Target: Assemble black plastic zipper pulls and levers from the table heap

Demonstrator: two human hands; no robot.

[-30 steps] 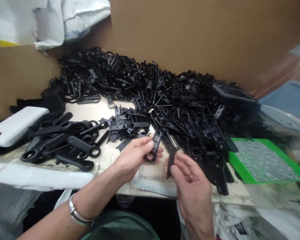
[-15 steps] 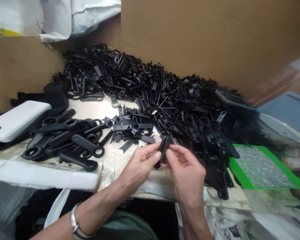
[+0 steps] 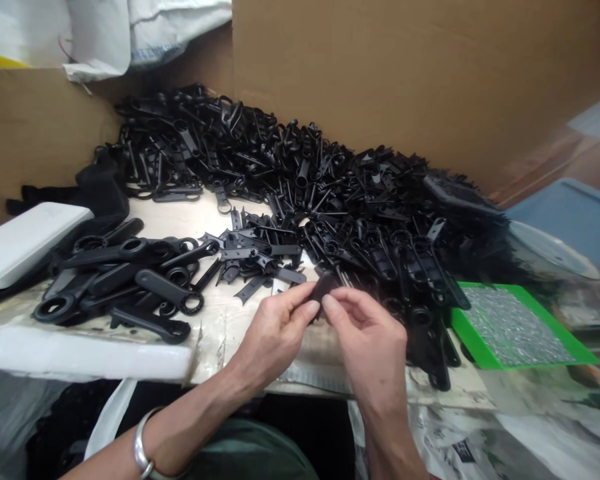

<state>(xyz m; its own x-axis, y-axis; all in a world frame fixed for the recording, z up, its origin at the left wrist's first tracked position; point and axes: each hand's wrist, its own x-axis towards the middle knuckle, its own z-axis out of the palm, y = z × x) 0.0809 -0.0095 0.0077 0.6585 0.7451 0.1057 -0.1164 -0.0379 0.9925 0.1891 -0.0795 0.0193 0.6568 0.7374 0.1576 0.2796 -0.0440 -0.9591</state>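
Between the fingertips of both hands is a small black plastic part, partly hidden by the fingers. My left hand pinches it from the left, thumb on the near side. From the right, my right hand grips it with thumb and fingers closed. Just beyond the hands lies a small heap of flat black pieces with forked ends. Left of them, black handle-shaped parts with ring ends are piled on the worktable.
A large mound of black plastic parts fills the back against brown cardboard. At the right stands a green tray of small shiny metal pieces. A white device lies at the left, and white foam lines the front edge.
The black part has turned between my fingers; its broad dark face shows where two upright edges showed before. Both hands stay close together, and the view has shifted slightly.
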